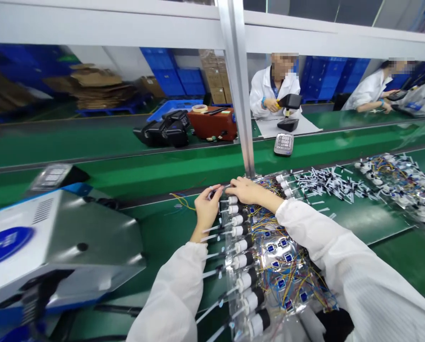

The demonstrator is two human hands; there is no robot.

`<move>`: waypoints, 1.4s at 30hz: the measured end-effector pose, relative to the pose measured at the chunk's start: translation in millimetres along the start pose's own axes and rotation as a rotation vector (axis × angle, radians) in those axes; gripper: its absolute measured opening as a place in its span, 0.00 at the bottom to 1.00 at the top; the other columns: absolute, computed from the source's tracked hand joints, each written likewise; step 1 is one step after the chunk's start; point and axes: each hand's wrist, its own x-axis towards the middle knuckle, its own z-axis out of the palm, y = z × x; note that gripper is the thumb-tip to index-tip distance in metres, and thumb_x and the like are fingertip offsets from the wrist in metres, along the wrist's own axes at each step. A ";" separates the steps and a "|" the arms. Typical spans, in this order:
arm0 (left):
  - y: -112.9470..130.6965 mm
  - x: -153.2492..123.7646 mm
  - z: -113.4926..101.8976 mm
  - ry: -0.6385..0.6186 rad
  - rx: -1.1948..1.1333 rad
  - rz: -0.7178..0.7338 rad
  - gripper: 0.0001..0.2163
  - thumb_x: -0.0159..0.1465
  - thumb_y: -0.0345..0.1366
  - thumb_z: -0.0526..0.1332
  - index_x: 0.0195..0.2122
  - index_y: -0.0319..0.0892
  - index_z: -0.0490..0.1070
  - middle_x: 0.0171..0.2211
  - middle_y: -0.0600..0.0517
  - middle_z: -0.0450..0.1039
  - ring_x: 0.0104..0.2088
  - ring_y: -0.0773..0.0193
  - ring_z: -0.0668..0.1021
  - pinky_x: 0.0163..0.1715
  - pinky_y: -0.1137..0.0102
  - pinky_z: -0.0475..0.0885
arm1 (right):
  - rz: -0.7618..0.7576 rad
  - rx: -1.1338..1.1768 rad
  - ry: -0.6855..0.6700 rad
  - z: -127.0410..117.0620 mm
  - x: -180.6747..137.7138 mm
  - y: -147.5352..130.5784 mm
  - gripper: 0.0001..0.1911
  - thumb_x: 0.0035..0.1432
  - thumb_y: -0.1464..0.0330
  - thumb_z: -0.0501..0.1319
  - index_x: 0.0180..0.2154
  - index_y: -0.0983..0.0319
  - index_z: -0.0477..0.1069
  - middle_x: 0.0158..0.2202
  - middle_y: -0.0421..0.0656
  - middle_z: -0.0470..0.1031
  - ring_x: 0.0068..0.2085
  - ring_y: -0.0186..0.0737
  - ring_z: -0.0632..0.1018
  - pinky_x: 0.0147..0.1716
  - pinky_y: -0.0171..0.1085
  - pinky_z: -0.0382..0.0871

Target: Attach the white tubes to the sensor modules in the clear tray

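My left hand [208, 208] is closed, thumb and fingers pinched round a small dark part that I cannot make out. Just to its right, my right hand [246, 190] reaches in over the far end of a clear plastic tray [230, 280], its fingertips pinched near the left hand's. What those fingertips hold is too small to tell. Along the tray's left side runs a row of white and black cylindrical parts [244, 281], with thin white tubes sticking out leftward. Yellow, red and blue wires [269, 280] with small blue-faced boards [281, 284] fill its middle.
Loose white-and-black tube pieces [332, 183] are heaped right of the tray, before a second loaded tray [405, 187]. A grey-and-white machine [66, 242] stands at left. A metal post [237, 85] rises ahead. Across the green conveyor [184, 164], a person in white [260, 90] handles a black device.
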 end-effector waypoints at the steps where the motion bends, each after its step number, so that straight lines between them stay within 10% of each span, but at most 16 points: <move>1: -0.5 -0.1 -0.8 -0.016 0.014 0.005 0.13 0.61 0.44 0.71 0.42 0.41 0.83 0.39 0.47 0.84 0.38 0.57 0.82 0.42 0.64 0.77 | 0.008 -0.017 0.001 0.4 0.4 -0.9 0.21 0.70 0.75 0.55 0.60 0.55 0.72 0.52 0.49 0.71 0.49 0.48 0.70 0.51 0.44 0.67; 10: -1.0 -0.9 -3.2 -0.035 0.055 -0.003 0.12 0.61 0.45 0.71 0.39 0.42 0.84 0.37 0.48 0.84 0.37 0.58 0.82 0.43 0.63 0.76 | 0.015 0.069 0.077 -5.5 2.3 -0.4 0.10 0.71 0.70 0.57 0.51 0.61 0.72 0.46 0.49 0.76 0.50 0.49 0.70 0.52 0.46 0.67; 17: -2.0 0.6 1.4 0.033 -0.131 -0.063 0.14 0.58 0.43 0.74 0.41 0.40 0.82 0.39 0.46 0.84 0.40 0.59 0.83 0.46 0.64 0.76 | 0.269 0.820 0.481 3.8 7.7 -2.5 0.19 0.66 0.64 0.64 0.55 0.64 0.71 0.49 0.50 0.79 0.49 0.43 0.79 0.51 0.41 0.73; 42: -7.7 -6.3 19.6 0.126 -0.520 -0.328 0.23 0.50 0.46 0.78 0.41 0.40 0.77 0.39 0.49 0.81 0.37 0.64 0.81 0.42 0.69 0.75 | 0.261 0.865 0.325 5.0 7.5 -2.9 0.16 0.66 0.64 0.66 0.53 0.61 0.81 0.53 0.47 0.83 0.54 0.47 0.83 0.57 0.42 0.74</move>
